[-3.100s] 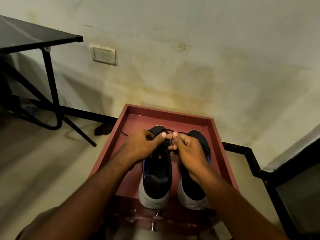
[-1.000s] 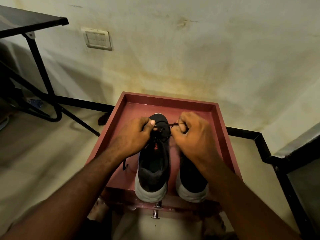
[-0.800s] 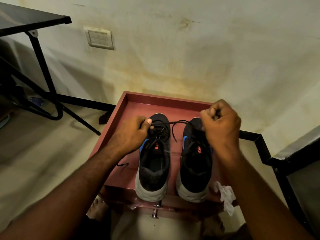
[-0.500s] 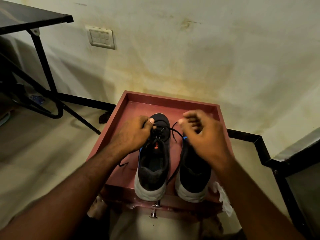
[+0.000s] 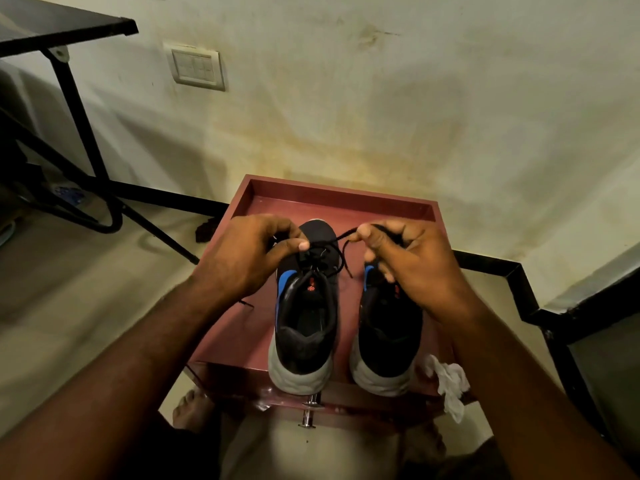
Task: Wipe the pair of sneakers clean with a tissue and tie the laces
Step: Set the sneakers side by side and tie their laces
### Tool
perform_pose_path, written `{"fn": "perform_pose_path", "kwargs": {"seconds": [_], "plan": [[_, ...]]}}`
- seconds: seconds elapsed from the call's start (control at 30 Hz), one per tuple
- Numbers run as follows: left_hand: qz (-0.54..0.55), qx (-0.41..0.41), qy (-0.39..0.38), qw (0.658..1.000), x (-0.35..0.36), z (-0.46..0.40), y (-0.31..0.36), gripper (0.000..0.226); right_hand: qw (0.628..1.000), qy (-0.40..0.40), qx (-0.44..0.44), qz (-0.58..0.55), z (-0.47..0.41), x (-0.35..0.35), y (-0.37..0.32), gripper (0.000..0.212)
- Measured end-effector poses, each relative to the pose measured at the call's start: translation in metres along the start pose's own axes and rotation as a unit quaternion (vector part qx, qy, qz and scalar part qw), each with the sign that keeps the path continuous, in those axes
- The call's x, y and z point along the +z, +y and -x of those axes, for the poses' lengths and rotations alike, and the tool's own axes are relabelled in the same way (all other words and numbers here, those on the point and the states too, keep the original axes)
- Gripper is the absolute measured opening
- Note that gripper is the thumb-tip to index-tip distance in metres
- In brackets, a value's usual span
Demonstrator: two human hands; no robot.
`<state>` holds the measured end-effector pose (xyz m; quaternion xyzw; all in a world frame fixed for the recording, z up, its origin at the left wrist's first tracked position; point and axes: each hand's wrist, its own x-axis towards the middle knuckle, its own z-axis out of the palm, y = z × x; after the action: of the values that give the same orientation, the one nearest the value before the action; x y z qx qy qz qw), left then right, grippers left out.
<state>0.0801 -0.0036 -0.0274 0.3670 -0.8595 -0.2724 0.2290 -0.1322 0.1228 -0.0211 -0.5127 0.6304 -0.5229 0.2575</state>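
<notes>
Two black sneakers with blue accents and grey heels stand side by side, toes away from me, in a dark red tray (image 5: 339, 199). My left hand (image 5: 249, 254) pinches the black lace (image 5: 334, 249) at the knot over the left sneaker (image 5: 306, 317). My right hand (image 5: 412, 261) pinches the lace's other end above the toe of the right sneaker (image 5: 388, 334), and the lace runs between my hands. A crumpled white tissue (image 5: 450, 379) lies at the tray's near right corner.
The tray sits on a small stand with a metal knob (image 5: 310, 415) at its front, close to a stained wall with a switch plate (image 5: 195, 69). A black metal-legged table (image 5: 62, 29) stands at left, and a black frame (image 5: 519, 289) at right. My feet show below.
My right hand pulled the lace out to the right, swung back over the shoes, and now pinches the lace end near the left sneaker's toe. My left hand stayed at the knot.
</notes>
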Motion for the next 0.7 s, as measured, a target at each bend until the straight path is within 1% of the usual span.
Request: {"fn": "perform_pose_path", "kwargs": {"seconds": [0.07, 0.1, 0.17, 0.2, 0.23, 0.27, 0.3, 0.33, 0.37, 0.4, 0.43, 0.47, 0.5, 0.53, 0.57, 0.6, 0.63, 0.7], "plan": [[-0.007, 0.005, -0.002, 1.0, -0.003, 0.002, 0.003, 0.013, 1.0, 0.03, 0.004, 0.001, -0.002, -0.007, 0.002, 0.027], [-0.018, 0.0, -0.007, 1.0, -0.004, 0.002, 0.003, 0.013, 0.998, 0.05, 0.014, 0.023, -0.004, -0.01, 0.005, 0.029], [-0.077, -0.015, -0.034, 0.996, -0.007, 0.0, -0.004, 0.017, 0.986, 0.11, 0.063, 0.106, -0.008, -0.021, 0.013, 0.036], [-0.114, -0.029, -0.057, 0.991, -0.01, 0.0, -0.011, 0.019, 0.972, 0.13, 0.092, 0.175, -0.009, -0.029, 0.018, 0.038], [-0.145, -0.048, -0.084, 0.985, -0.013, 0.0, -0.017, 0.021, 0.95, 0.131, 0.119, 0.257, -0.009, -0.037, 0.021, 0.039], [-0.169, -0.066, -0.107, 0.978, -0.015, 0.002, -0.023, 0.024, 0.927, 0.114, 0.142, 0.329, -0.007, -0.044, 0.024, 0.039], [-0.185, -0.079, -0.125, 0.972, -0.016, 0.004, -0.029, 0.025, 0.91, 0.092, 0.163, 0.37, -0.004, -0.047, 0.026, 0.04], [-0.19, -0.088, -0.131, 0.969, -0.017, 0.006, -0.034, 0.026, 0.911, 0.074, 0.181, 0.364, -0.002, -0.048, 0.029, 0.039], [-0.183, -0.097, -0.128, 0.97, -0.018, 0.007, -0.038, 0.026, 0.929, 0.063, 0.19, 0.312, 0.001, -0.047, 0.03, 0.039], [-0.151, -0.107, -0.114, 0.976, -0.018, 0.009, -0.04, 0.029, 0.954, 0.067, 0.192, 0.219, 0.002, -0.045, 0.031, 0.04], [-0.082, -0.123, -0.097, 0.984, -0.019, 0.01, -0.042, 0.036, 0.974, 0.082, 0.187, 0.1, 0.002, -0.042, 0.028, 0.043], [0.024, -0.144, -0.085, 0.986, -0.021, 0.011, -0.041, 0.042, 0.978, 0.096, 0.182, -0.031, 0.001, -0.039, 0.024, 0.044], [0.146, -0.165, -0.079, 0.972, -0.021, 0.011, -0.038, 0.046, 0.965, 0.101, 0.182, -0.161, 0.0, -0.038, 0.018, 0.046], [0.261, -0.179, -0.08, 0.945, -0.021, 0.012, -0.033, 0.045, 0.94, 0.095, 0.18, -0.272, -0.001, -0.037, 0.012, 0.047], [0.346, -0.184, -0.084, 0.916, -0.018, 0.01, -0.028, 0.048, 0.916, 0.087, 0.175, -0.351, -0.001, -0.035, 0.007, 0.047], [0.398, -0.182, -0.083, 0.896, -0.014, 0.008, -0.022, 0.05, 0.9, 0.081, 0.171, -0.392, -0.002, -0.032, 0.005, 0.046], [0.428, -0.173, -0.08, 0.883, -0.01, 0.006, -0.018, 0.048, 0.897, 0.072, 0.166, -0.404, -0.002, -0.027, 0.003, 0.044], [0.462, -0.14, -0.074, 0.872, 0.001, 0.002, -0.008, 0.031, 0.907, 0.056, 0.157, -0.386, -0.003, -0.015, 0.002, 0.04]]}}
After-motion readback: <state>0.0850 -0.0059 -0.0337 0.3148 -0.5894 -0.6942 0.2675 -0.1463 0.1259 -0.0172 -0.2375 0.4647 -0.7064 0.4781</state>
